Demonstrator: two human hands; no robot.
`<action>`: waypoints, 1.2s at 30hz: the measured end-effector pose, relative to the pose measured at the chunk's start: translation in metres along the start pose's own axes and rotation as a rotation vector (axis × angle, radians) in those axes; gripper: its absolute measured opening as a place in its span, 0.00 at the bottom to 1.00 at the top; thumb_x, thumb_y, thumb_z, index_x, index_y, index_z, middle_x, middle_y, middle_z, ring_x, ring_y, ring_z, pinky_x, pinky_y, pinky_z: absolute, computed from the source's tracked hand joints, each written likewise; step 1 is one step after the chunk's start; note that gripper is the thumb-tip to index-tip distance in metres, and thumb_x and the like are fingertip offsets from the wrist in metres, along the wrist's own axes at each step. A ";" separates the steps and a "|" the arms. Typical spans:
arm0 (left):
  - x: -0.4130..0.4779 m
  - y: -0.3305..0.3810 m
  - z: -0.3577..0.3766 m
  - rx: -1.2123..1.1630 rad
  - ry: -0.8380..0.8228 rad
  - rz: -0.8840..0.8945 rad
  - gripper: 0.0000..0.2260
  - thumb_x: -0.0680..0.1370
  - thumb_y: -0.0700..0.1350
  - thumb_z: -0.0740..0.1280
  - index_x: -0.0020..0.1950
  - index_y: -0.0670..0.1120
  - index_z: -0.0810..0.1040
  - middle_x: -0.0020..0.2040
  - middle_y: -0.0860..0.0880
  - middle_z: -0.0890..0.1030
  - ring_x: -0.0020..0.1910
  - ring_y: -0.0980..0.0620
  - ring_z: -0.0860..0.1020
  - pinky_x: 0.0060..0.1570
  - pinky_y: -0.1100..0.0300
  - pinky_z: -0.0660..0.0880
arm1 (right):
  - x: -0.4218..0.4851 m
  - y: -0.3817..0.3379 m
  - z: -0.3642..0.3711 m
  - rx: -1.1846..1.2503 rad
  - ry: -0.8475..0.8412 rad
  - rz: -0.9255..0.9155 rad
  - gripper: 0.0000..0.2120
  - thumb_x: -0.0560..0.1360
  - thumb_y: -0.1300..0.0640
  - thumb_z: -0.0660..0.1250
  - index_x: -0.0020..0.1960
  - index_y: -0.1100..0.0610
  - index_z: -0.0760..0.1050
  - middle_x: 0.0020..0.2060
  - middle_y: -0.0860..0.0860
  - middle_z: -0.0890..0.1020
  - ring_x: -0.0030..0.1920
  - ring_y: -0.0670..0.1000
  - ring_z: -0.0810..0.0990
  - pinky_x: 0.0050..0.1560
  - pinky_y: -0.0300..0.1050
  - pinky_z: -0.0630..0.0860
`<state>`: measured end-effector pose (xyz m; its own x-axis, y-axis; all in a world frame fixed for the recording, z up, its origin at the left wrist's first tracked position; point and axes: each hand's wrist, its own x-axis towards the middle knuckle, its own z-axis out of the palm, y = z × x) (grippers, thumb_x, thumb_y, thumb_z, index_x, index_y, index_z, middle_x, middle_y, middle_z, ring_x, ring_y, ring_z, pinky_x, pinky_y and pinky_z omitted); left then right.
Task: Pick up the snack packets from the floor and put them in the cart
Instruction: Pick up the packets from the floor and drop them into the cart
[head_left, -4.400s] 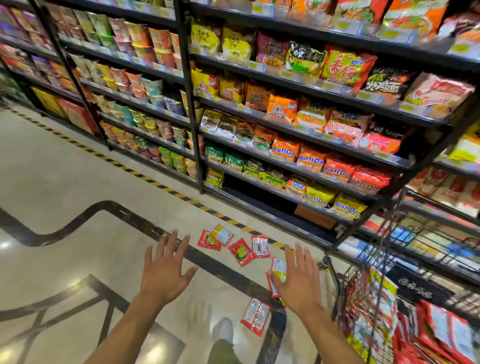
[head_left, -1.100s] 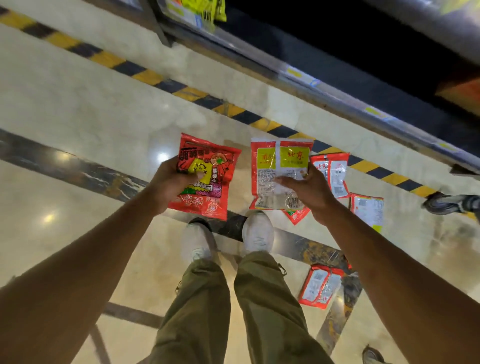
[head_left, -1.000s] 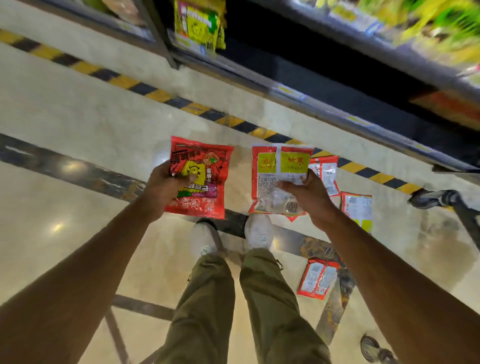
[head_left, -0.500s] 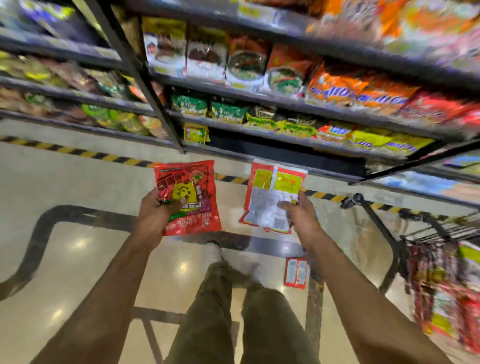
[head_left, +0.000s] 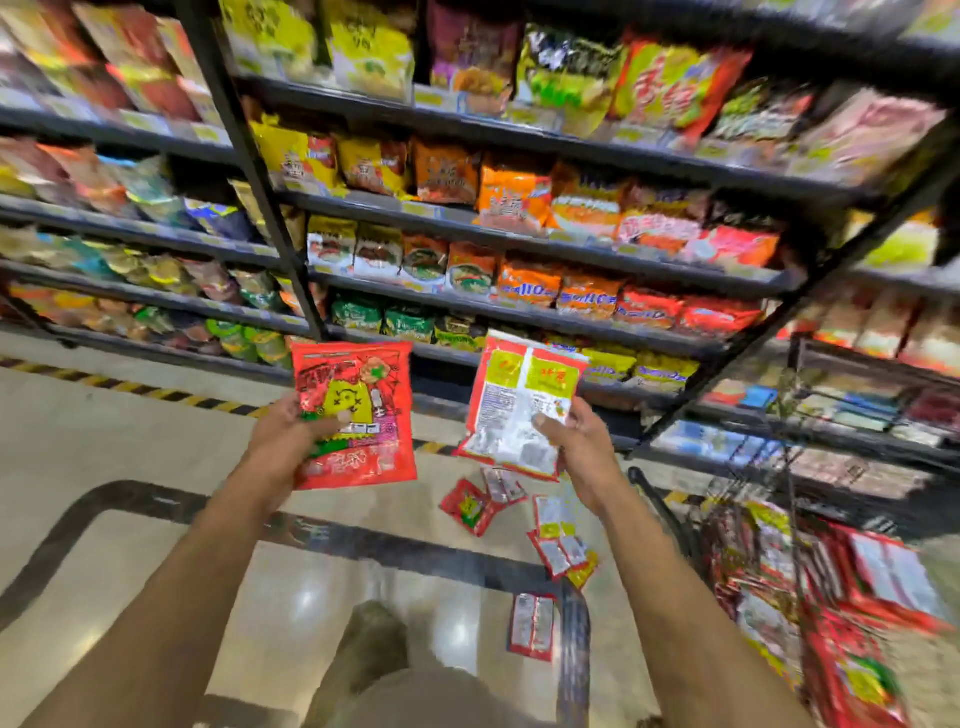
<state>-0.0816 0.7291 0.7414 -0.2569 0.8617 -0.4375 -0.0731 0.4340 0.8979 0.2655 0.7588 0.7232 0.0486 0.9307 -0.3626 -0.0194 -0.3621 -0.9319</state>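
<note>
My left hand (head_left: 283, 447) grips a red snack packet (head_left: 363, 415) with a yellow figure on its front, held up at chest height. My right hand (head_left: 579, 447) grips a second packet (head_left: 519, 395), red with yellow panels, its printed back towards me. Several more red packets lie on the floor below my right hand: one (head_left: 470, 506) near the shelf base, a small pile (head_left: 561, 545) to its right, and one (head_left: 532, 626) closer to my feet. The wire cart (head_left: 779, 561) stands at the lower right, holding several red packets.
Tall dark shelves (head_left: 467, 218) full of snack bags run across the view ahead. A yellow-and-black striped line (head_left: 130, 387) marks the floor along the shelf base. Glossy floor with dark inlay bands lies to the left. My leg and shoe (head_left: 374, 639) show at the bottom.
I have straightened up from the floor with a packet in each hand. The view lifted from the floor to the shelves, and the cart came into sight at the right.
</note>
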 end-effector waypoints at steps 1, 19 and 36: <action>-0.017 0.002 0.003 -0.002 0.012 0.019 0.16 0.73 0.41 0.79 0.59 0.49 0.81 0.52 0.45 0.88 0.55 0.32 0.84 0.56 0.22 0.74 | -0.015 -0.004 -0.009 0.003 -0.002 -0.012 0.13 0.77 0.65 0.73 0.59 0.56 0.79 0.53 0.54 0.88 0.50 0.55 0.86 0.52 0.53 0.80; -0.273 0.007 0.038 -0.070 -0.142 0.206 0.07 0.80 0.44 0.72 0.57 0.52 0.80 0.51 0.51 0.87 0.46 0.48 0.85 0.24 0.60 0.76 | -0.295 -0.022 -0.112 0.079 0.094 -0.288 0.16 0.78 0.61 0.74 0.63 0.50 0.79 0.56 0.51 0.88 0.58 0.55 0.86 0.60 0.57 0.82; -0.452 -0.071 0.167 0.011 -0.450 0.231 0.08 0.80 0.42 0.71 0.59 0.50 0.80 0.49 0.51 0.89 0.45 0.47 0.88 0.44 0.45 0.84 | -0.503 0.059 -0.280 0.145 0.394 -0.292 0.16 0.78 0.62 0.73 0.63 0.52 0.76 0.57 0.56 0.87 0.56 0.59 0.87 0.56 0.60 0.84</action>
<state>0.2003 0.3530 0.8671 0.1756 0.9624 -0.2075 -0.0524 0.2196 0.9742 0.5198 0.2548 0.8505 0.4450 0.8915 -0.0853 -0.0856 -0.0525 -0.9950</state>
